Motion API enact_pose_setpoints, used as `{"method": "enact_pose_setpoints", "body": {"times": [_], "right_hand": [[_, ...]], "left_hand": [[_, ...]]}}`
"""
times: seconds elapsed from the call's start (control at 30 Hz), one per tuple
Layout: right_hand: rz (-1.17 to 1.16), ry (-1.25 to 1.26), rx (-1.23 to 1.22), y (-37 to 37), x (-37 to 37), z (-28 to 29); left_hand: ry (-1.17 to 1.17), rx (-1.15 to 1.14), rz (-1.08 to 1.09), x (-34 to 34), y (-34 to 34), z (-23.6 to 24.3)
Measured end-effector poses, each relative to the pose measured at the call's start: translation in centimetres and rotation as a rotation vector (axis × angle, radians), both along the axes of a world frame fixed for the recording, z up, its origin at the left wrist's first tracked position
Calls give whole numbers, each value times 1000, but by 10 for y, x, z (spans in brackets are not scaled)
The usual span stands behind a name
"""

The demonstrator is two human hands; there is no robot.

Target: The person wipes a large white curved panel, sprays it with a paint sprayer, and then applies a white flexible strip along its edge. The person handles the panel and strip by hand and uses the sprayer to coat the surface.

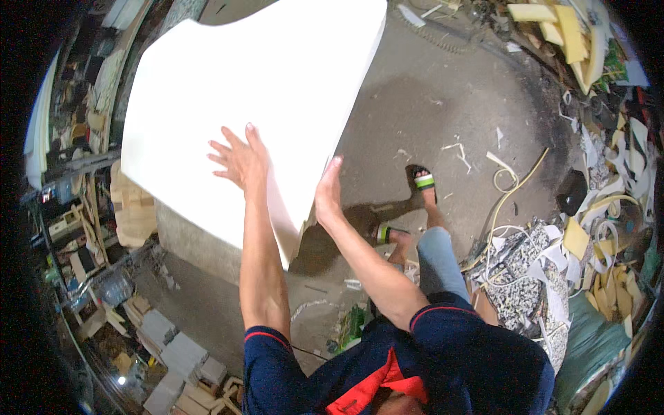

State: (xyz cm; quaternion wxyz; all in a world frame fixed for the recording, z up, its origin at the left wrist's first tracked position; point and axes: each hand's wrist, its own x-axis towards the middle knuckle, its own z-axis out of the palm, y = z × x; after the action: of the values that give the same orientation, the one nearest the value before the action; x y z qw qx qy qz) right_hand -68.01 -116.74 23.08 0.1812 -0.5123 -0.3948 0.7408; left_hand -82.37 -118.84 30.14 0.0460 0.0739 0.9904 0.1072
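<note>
A large white sheet (207, 90), bright and smooth like foam, spreads out in front of me with a curved far edge. Its near corner droops in a fold between my arms. My left hand (238, 159) lies flat on top of it with the fingers spread. Along the sheet's right edge, my right hand (328, 190) rests side-on, fingers stretched out against the edge and partly hidden. Beneath the sheet, part of a pale block-like support (197, 238) shows.
Foam scraps (570, 34) pile up at the far right. Nearer on the right are a speckled foam piece (519, 297) and a yellow strip (501, 200) on the grey floor (443, 90). Stacked blocks (183, 353) and cluttered shelves (83, 221) line the left. My sandalled feet (425, 181) stand right of the sheet.
</note>
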Motion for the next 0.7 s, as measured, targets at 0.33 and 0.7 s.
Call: {"method": "enact_pose_setpoints", "body": {"times": [0.33,0.7], "right_hand": [[-147,124,207,233,-80,0],[28,-56,520,210,-65,20]], "left_hand": [[63,-107,-70,4,0,-8],[50,-106,-71,-4,-1,-12]]}}
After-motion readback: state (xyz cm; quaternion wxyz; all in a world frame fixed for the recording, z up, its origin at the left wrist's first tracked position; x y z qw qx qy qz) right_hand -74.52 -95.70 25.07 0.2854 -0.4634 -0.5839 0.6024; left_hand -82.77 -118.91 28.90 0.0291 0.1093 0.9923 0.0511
